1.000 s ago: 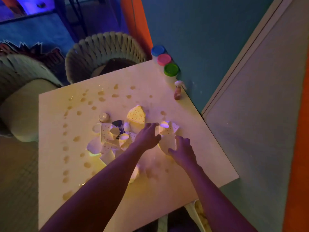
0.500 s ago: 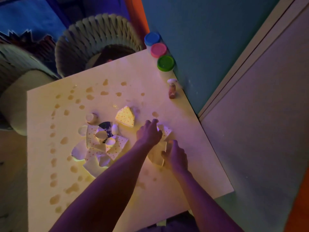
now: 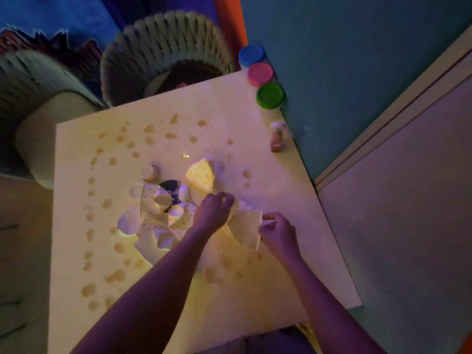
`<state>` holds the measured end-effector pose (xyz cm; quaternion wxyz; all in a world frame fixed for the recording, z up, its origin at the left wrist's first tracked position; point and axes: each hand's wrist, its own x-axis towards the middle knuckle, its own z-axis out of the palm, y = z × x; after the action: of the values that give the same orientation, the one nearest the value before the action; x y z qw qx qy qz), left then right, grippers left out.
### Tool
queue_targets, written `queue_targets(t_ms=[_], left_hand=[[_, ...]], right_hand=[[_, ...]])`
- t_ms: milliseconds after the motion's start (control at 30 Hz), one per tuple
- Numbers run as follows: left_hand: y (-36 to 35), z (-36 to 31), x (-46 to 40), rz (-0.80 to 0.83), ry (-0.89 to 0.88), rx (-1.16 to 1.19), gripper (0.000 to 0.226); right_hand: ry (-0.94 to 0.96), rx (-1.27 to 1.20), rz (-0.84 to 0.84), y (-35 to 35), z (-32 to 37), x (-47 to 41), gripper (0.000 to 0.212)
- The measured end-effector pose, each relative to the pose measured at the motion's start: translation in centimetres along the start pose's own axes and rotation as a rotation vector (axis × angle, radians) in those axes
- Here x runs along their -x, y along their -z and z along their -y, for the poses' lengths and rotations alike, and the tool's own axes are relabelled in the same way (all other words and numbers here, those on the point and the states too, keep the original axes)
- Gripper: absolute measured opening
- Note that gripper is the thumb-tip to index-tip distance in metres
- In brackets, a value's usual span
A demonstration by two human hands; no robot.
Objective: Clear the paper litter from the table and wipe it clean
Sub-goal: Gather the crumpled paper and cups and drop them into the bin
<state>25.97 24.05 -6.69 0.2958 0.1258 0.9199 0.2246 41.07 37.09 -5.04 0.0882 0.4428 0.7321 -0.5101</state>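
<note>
The paper litter sits in the middle of the tabletop [image 3: 255, 129], in two lots: a heap of dotted paper scraps [image 3: 158, 221] to the left of the person's left hand [image 3: 213, 213], and a loose dotted wedge [image 3: 200, 175] just beyond it. Between the two hands lies a larger pale paper piece [image 3: 247, 229].

The right hand [image 3: 278, 233] pinches the near-right edge of that pale piece between curled fingers and thumb. The left hand, fingers bent, presses on or gathers the paper at its far-left side; whether it has closed round anything I cannot tell.

To do this well, I'd say lift the pale piece by both sides and keep it level, then sweep the heap onto it and carry the lot off together. Brownish spill spots [image 3: 149, 129] dot the tabletop all round the heap, so dragging paper through them would smear them. The small brown bottle [image 3: 276, 139] beyond the right hand, near the wall edge, could tip if an elbow swings wide.
</note>
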Motion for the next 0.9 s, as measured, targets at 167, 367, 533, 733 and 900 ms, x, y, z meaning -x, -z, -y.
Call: queue_targets(t_ms=[167,367,533,733,900], left_hand=[[-0.6,0.5,2.3,-0.003,0.011,0.1,0.066],[-0.2,2.5,3.5,-0.071,0.036,0.154,0.053],[2.2,4.2,3.3,-0.163,0.019,0.168,0.038],[5.6,5.1,1.9,-0.227,-0.022,0.136,0.034],[8.7,5.0,-0.2,-0.223,-0.036,-0.082,0.048]], right_hand=[[-0.033,-0.056,0.007,-1.2,1.0,-0.8,0.024],[-0.043,0.059,0.005,-1.6,2.1,-0.8,0.042],[0.127,0.365,-0.026,-1.7,3.9,-0.6,0.066],[0.274,0.693,0.145,-3.4,5.7,-0.8,0.069],[0.482,0.996,0.153,-4.6,6.2,-1.5,0.063]])
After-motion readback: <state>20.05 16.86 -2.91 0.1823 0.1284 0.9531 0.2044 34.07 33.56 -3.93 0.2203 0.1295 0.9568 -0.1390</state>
